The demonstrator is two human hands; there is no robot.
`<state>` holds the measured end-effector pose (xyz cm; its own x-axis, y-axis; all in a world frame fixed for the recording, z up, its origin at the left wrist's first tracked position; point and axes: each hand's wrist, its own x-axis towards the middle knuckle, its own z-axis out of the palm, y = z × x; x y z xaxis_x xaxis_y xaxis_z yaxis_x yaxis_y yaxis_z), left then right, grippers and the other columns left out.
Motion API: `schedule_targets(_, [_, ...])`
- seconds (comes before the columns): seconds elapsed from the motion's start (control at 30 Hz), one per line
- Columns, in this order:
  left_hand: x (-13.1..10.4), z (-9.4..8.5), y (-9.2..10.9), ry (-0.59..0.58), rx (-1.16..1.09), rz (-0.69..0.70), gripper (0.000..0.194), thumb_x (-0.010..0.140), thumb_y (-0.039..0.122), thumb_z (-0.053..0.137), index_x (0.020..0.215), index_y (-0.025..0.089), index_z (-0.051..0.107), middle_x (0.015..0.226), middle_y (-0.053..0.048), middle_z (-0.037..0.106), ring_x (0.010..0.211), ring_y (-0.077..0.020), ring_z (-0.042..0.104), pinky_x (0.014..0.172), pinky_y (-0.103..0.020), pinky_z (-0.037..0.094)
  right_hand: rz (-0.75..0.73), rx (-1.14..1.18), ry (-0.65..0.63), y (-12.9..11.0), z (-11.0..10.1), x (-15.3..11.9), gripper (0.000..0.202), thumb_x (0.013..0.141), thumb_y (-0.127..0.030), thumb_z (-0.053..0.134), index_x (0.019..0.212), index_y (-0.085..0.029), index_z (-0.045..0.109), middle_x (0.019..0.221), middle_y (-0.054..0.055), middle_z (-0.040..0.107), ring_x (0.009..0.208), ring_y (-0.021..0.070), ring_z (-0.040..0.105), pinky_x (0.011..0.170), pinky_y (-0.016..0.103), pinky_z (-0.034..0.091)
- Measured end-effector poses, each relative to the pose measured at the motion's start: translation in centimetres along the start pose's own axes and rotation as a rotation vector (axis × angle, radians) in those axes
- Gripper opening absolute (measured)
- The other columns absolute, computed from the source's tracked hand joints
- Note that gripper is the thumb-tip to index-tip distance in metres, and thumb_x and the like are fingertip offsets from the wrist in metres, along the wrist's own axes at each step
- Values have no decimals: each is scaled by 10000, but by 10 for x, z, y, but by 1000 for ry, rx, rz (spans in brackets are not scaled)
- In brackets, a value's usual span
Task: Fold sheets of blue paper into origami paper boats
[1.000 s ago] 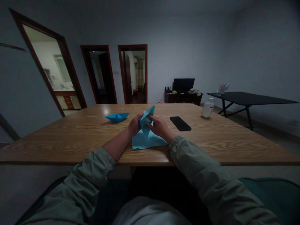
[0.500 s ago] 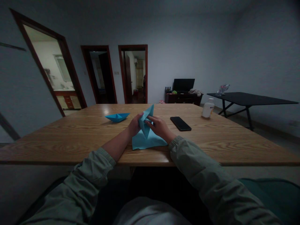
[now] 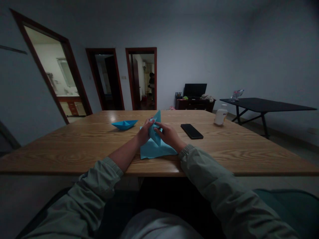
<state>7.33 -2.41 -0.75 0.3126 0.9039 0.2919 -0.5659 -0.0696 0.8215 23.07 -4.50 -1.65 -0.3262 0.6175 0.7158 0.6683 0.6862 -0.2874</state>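
Observation:
Between my two hands, a light blue folded paper [image 3: 156, 132] stands upright with pointed ends at top and bottom. My left hand [image 3: 145, 130] grips its left side, fingers partly hidden behind it. On its right side, my right hand [image 3: 168, 133] holds the edge between thumb and fingers. Below them a light blue sheet of paper [image 3: 156, 151] lies on the wooden table [image 3: 214, 156], its near edge slightly wavy. To the left rests a darker blue paper boat [image 3: 125, 124], touched by neither hand.
A black phone [image 3: 191, 131] lies right of my hands. Farther right stands a white bottle [image 3: 221, 115]. Beyond the table are a black folding table [image 3: 264, 104], a screen [image 3: 195, 90] on a cabinet, and a person [image 3: 152, 83] in a doorway.
The folded paper has turned between my hands and looks narrower, its opening less visible. A person has come into view in the far doorway. The boat, phone and bottle have stayed put.

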Motion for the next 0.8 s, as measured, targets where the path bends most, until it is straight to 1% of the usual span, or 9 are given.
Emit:
schedule_targets(0.13, [-1,3,0,7,14,11,364,790,316,689,1114,204,568,838,5,646,694,-132,647,616,-228,507,-9,-16,-3,-1,2,0,337,991,-335,559,1301,-209,596,1059,72,700,887,196,655,799,275,473])
schedule_targets(0.27, [-1,7,0,11,-75,23,264,791,290,654,1019,169,603,790,-3,658,705,-142,657,656,-232,517,-9,-15,13,0,6,1,328,992,-327,563,1296,-213,604,1074,70,700,908,196,657,815,272,473])
schedule_targets(0.37, [0,10,2,10,-150,-7,225,806,310,606,960,146,623,744,-18,664,681,-154,658,654,-245,522,3,-3,29,0,6,2,313,986,-319,573,1276,-210,623,1084,69,700,866,190,656,791,269,476])
schedule_targets(0.43, [0,11,4,17,-178,-38,220,811,316,588,940,144,632,717,-23,664,672,-164,661,651,-255,524,12,15,28,0,5,2,317,981,-320,579,1273,-207,627,1057,63,706,807,180,649,759,267,478])
schedule_targets(0.53, [1,10,5,20,-189,-27,229,822,307,572,975,150,640,747,-29,685,718,-181,677,688,-273,535,4,36,21,-1,5,2,362,957,-336,612,1293,-202,614,1021,58,710,743,171,628,731,269,475])
schedule_targets(0.67, [3,6,4,23,-178,-16,270,830,319,568,1029,152,643,785,-37,703,766,-197,689,734,-296,542,-19,67,16,-1,4,1,393,935,-307,636,1310,-196,603,1055,67,700,742,166,615,732,269,466])
schedule_targets(0.8, [3,3,6,-24,-181,-34,306,841,368,563,1048,158,642,827,-52,710,821,-227,694,768,-341,550,46,145,35,0,3,2,365,930,-286,635,1282,-194,624,928,45,710,655,145,584,683,258,457])
